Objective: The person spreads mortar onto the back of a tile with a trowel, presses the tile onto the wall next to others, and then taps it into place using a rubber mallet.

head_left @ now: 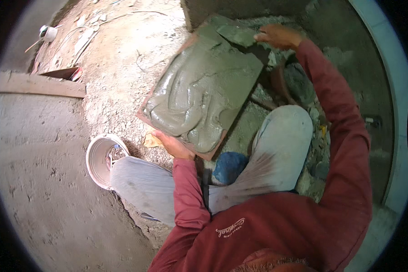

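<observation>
A large square tile (143, 119) with a reddish edge lies tilted before my knees, its face thickly spread with wet grey mortar (204, 86). My left hand (173, 146) grips its near edge, the thumb side showing and the other fingers partly hidden beneath. At the tile's far right corner my right hand (281, 37) is closed around a mortar-coated trowel (236, 34); its handle is hidden in the fist. The trowel's flat blade rests on or just above the mortar, I cannot tell which.
A reddish bucket (282, 81) holding grey material stands right of the tile. By my left knee is a white bucket (93, 163). A blue rounded object (230, 167) sits between my legs. Rubble ground (122, 90) and a wooden board (41, 85) lie left; a wall rises at right.
</observation>
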`<state>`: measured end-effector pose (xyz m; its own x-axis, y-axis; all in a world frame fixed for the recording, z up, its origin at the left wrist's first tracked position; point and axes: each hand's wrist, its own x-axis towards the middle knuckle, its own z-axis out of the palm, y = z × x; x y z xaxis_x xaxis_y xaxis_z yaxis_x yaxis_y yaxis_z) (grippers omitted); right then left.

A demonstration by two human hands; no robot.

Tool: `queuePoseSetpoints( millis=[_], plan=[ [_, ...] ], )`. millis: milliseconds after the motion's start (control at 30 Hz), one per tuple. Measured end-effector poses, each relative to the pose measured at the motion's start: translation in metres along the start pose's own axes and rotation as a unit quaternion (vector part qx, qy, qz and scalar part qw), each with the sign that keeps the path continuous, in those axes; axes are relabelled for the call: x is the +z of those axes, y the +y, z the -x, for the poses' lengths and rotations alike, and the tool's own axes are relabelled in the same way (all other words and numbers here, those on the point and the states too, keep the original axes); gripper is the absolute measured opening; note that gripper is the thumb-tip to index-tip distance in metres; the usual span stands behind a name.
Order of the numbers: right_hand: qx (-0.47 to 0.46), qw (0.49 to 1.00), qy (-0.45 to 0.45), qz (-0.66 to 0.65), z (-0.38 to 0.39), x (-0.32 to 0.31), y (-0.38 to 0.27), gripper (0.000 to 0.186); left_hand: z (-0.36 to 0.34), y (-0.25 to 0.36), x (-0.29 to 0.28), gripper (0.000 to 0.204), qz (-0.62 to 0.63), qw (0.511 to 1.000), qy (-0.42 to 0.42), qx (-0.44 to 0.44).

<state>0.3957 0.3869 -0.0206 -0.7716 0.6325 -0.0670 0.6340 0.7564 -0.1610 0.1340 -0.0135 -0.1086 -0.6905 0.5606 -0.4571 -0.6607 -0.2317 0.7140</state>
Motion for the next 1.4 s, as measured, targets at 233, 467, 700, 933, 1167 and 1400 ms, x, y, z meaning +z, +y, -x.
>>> queuePoseSetpoints(
  millis=[233, 467, 700, 933, 1167, 1400],
  plan=[
    [0.135, 0.927, -0.266, -0.228, 0.043, -0.078, -0.079, 0.049, -0.015, -0.005, -0.034, 0.076, -0.039, 0.997, -0.014, 0.058],
    [0.172, 0.900, -0.140, -0.375, 0.137, 0.018, -0.094, 0.037, 0.004, 0.009, -0.009, 0.077, -0.017, 0.999, -0.021, 0.023],
    [0.175, 0.915, -0.191, -0.308, 0.232, 0.044, -0.102, 0.034, 0.007, 0.011, -0.006, 0.072, -0.049, 0.998, -0.032, 0.031],
    [0.241, 0.914, -0.303, -0.124, 0.259, 0.025, -0.067, 0.054, 0.006, 0.012, 0.000, 0.068, -0.017, 0.999, -0.006, 0.026],
    [0.064, 0.944, 0.225, -0.232, 0.204, 0.156, -0.127, 0.056, 0.007, 0.009, 0.003, 0.068, -0.033, 0.998, -0.041, 0.030],
    [0.171, 0.983, 0.063, -0.029, 0.174, 0.236, -0.154, 0.054, 0.012, 0.012, 0.006, 0.068, -0.082, 0.996, 0.005, 0.046]
  ],
)
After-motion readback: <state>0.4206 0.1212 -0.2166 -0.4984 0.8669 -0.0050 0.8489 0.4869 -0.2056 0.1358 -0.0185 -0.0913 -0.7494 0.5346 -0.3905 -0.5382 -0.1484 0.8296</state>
